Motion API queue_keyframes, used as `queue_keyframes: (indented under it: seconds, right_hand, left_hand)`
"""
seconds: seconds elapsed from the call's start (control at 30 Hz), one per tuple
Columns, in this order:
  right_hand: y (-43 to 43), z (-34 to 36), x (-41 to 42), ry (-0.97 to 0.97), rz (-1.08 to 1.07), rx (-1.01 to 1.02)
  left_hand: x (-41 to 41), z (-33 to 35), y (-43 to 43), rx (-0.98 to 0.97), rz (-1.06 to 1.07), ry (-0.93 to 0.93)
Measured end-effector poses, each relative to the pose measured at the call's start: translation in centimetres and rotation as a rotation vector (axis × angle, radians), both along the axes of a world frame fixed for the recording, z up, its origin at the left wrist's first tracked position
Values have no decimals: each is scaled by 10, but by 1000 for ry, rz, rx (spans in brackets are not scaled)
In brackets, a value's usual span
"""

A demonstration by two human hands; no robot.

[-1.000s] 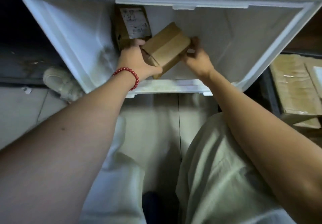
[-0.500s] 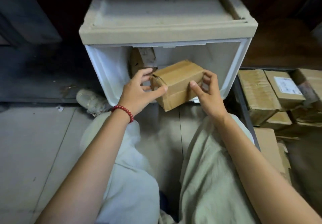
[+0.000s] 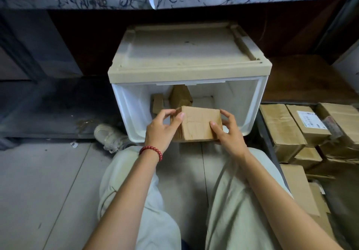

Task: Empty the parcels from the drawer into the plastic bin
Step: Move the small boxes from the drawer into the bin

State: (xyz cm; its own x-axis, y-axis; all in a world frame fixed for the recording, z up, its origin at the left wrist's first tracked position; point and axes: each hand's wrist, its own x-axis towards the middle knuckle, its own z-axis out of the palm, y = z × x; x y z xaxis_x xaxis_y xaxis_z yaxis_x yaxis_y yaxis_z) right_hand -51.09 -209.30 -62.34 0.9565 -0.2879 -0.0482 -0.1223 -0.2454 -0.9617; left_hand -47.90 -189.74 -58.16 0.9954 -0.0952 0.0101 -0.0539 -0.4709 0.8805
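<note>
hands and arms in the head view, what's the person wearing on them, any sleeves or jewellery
No sleeves show: the left forearm and right forearm are bare to the frame's edge. The left hand has a bracelet of round red beads at its wrist; the right hand has a bare wrist. No gloves, no rings that I can see.

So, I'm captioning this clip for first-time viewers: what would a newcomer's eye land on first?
The brown cardboard parcel at centre, gripped between the left hand and right hand over the front rim of the white drawer. Behind it, an upright parcel and a smaller parcel stand inside the drawer, and stacked boxes fill the right edge.
</note>
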Motion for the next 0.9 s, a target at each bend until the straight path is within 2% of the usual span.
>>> queue_keyframes:
  seconds: [0.2,0.5,0.7,0.9]
  right_hand:
    - [0,0,3,66,-58,40]
    - [-8,2,7,66,-156,198]
    - [-15,-2,8,62,-53,228]
    - [-20,-3,11,74,29,231]
  left_hand:
    - [1,-2,0,-4,-75,75]
    - [8,-7,-5,69,-47,168]
    - [14,-13,-6,72,-24,189]
    - [16,-14,-11,47,-11,107]
